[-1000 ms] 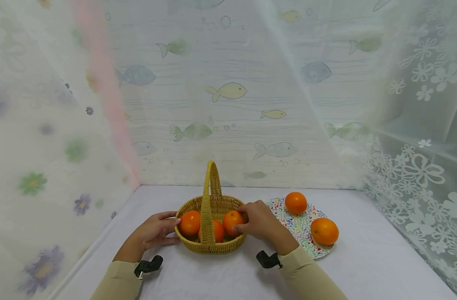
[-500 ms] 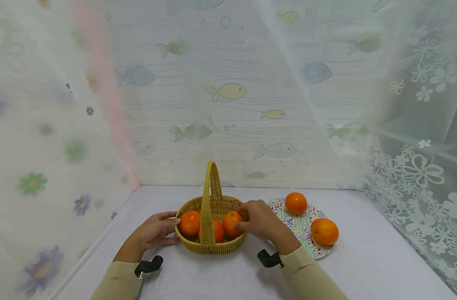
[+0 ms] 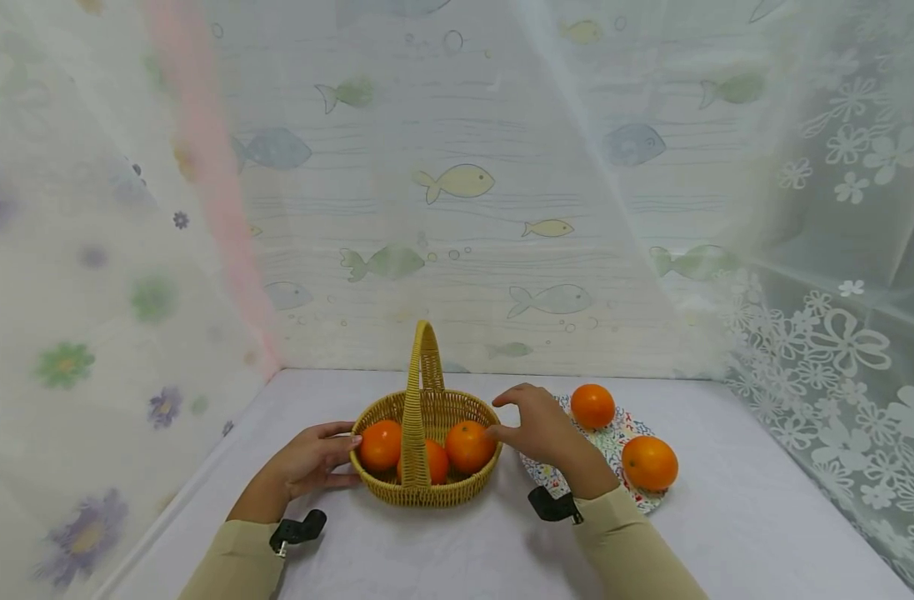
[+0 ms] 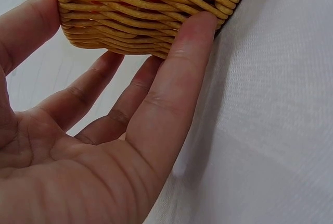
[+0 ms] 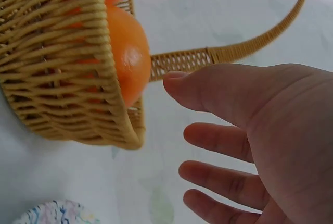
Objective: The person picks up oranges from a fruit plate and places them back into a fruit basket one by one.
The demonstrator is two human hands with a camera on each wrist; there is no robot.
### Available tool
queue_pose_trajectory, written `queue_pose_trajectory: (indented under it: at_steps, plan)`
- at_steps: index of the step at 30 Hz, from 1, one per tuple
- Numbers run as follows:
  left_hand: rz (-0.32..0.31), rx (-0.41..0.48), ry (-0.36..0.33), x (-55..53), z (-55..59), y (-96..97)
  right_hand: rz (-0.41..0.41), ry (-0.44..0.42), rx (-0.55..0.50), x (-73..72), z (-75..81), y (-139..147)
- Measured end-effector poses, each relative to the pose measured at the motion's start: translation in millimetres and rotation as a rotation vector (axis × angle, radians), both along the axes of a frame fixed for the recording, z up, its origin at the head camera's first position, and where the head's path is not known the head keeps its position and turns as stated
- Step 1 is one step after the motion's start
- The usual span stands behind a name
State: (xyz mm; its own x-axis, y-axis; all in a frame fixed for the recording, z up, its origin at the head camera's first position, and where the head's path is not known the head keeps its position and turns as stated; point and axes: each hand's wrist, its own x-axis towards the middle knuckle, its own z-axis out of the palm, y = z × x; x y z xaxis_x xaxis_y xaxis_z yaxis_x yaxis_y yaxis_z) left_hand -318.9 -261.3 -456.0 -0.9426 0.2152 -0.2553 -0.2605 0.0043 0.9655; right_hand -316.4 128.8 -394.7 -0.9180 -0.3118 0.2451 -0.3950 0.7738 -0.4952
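Observation:
A yellow wicker basket (image 3: 436, 495) with a tall arched handle stands on the table and holds three oranges. Its left orange (image 3: 380, 446) lies beside the left wall, the middle orange (image 3: 436, 462) is partly behind the handle, and the right orange (image 3: 470, 447) rests at the right end. My left hand (image 3: 310, 462) touches the basket's left end, its fairly straight fingers and thumb spread against the weave (image 4: 135, 15). My right hand (image 3: 539, 425) hovers just past the right rim, thumb and fingers apart, holding nothing. In the right wrist view a gap separates the thumb (image 5: 203, 88) from the orange (image 5: 127, 57).
Right of the basket lies a round colourful patterned plate (image 3: 542, 473), partly covered by my right forearm. On it sit a back orange (image 3: 593, 407) and a front orange (image 3: 649, 463). A white cloth (image 3: 412, 558) covers the table, and a fish-print curtain (image 3: 457, 250) hangs behind.
My right hand has let go of the right orange and moved right, out of the basket over its rim. That orange stays in the basket. My left hand has kept its place.

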Motion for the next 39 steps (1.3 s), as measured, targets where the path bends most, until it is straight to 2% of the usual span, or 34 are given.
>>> queue_pose_trajectory:
  at_steps: [7,13,22,33,39]
  plan:
    - [0.006,-0.005,0.002,0.4,-0.5,-0.6,-0.063,0.001,-0.021,-1.5,3.5,14]
    - [0.003,-0.001,0.002,0.3,-1.0,-1.3,-0.062,-0.034,-0.064,-2.5,5.6,25]
    - [-0.004,-0.001,0.007,1.7,0.3,-1.6,-0.085,-0.004,-0.073,-10.5,4.2,40]
    - [-0.011,0.015,0.003,0.7,-0.7,-0.8,-0.203,0.07,-0.043,-17.3,0.6,55]
    - [-0.017,0.019,0.005,0.3,-1.0,-0.9,-0.269,0.07,-0.033,-17.4,-0.1,63]
